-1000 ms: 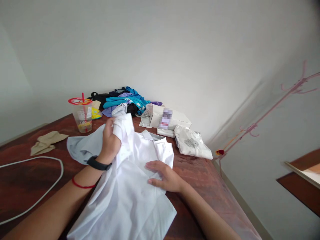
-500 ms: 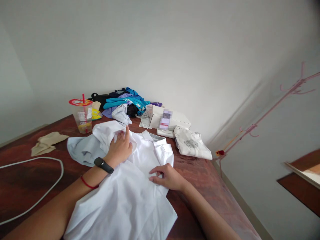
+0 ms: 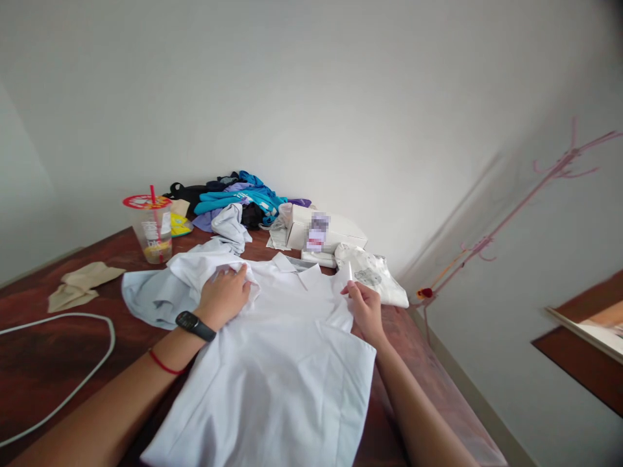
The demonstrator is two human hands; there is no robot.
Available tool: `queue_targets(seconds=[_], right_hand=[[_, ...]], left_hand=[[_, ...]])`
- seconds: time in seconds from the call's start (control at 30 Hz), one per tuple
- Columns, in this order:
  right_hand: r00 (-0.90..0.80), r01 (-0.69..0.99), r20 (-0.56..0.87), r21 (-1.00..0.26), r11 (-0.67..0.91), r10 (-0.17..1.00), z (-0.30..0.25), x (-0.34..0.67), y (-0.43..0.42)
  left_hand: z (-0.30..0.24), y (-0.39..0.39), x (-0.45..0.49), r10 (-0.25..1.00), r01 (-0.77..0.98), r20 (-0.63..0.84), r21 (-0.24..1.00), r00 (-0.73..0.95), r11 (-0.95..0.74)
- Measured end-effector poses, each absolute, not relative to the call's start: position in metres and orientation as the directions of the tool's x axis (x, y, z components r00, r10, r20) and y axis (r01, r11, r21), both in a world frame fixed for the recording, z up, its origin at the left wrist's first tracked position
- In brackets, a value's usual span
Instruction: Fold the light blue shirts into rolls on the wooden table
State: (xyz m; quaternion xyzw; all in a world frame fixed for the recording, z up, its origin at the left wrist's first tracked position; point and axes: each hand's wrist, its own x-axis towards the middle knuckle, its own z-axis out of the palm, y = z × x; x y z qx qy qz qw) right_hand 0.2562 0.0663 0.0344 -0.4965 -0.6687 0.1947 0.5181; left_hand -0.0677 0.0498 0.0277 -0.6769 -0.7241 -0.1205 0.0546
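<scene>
white shirt (image 3: 277,370), and i see the right hand (image 3: 366,312) at two o'clock, fingers pinching its edge; left hand (image 3: 224,299) at eleven, fingers loosely spread.

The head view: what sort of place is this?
Probably a room in a home: a white collared shirt lies in front, a heap of clothes behind it, and a pink coat stand at right.

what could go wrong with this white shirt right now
The plastic cup stands near the white shirt; swinging cloth might tip it. Fabric is bunched by the left hand, so creases may set there. The right hand pinches just a bit at the side, which could slip loose.
</scene>
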Motion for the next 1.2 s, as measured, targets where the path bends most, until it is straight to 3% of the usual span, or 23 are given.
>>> queue_targets(seconds=[0.13, 0.23, 0.3, 0.37, 0.43, 0.53, 0.7, 0.83, 0.97, 1.1, 1.2], right_hand=[[-0.217, 0.551, 0.266, -0.761, 0.342, 0.939, 0.032, 0.253, 0.068], [-0.493, 0.609, 0.063, -0.687, 0.396, 0.868, 0.029, 0.245, 0.058], [-0.605, 0.611, -0.042, -0.664, 0.431, 0.795, 0.029, 0.241, 0.052], [-0.662, 0.597, -0.083, -0.660, 0.456, 0.745, 0.029, 0.240, 0.047], [-0.701, 0.575, -0.116, -0.674, 0.463, 0.703, 0.030, 0.240, 0.046], [-0.750, 0.543, -0.163, -0.706, 0.456, 0.641, 0.032, 0.240, 0.046], [-0.760, 0.511, -0.124, -0.721, 0.468, 0.638, 0.032, 0.236, 0.046], [-0.631, 0.523, 0.017, -0.729, 0.442, 0.775, 0.031, 0.234, 0.049], [-0.255, 0.458, 0.307, -0.797, 0.394, 0.917, 0.031, 0.237, 0.057], [0.154, 0.278, 0.438, -0.879, 0.387, 0.886, 0.032, 0.243, 0.063], [0.224, 0.172, 0.430, -0.901, 0.399, 0.874, 0.035, 0.246, 0.064]], left_hand=[[0.042, 0.044, -0.071, 0.941, 0.988, 0.319, 0.135, -0.113, 0.073], [0.055, 0.038, -0.068, 0.884, 0.979, 0.437, 0.178, -0.165, 0.095], [0.061, 0.033, -0.061, 0.848, 0.967, 0.519, 0.254, -0.106, -0.035], [0.061, 0.029, -0.052, 0.820, 0.890, 0.566, 0.328, 0.084, -0.318], [0.054, 0.025, -0.041, 0.778, 0.735, 0.533, 0.371, 0.331, -0.567], [0.039, 0.018, -0.026, 0.733, 0.619, 0.360, 0.393, 0.577, -0.680], [0.030, 0.013, -0.022, 0.787, 0.711, 0.154, 0.350, 0.598, -0.609], [0.038, 0.014, -0.025, 0.847, 0.796, 0.066, 0.309, 0.528, -0.520], [0.040, 0.018, -0.023, 0.867, 0.827, 0.027, 0.287, 0.497, -0.483], [0.034, 0.024, -0.023, 0.908, 0.862, 0.022, 0.303, 0.419, -0.406], [0.029, 0.028, -0.024, 0.942, 0.912, -0.012, 0.256, 0.336, -0.322]])
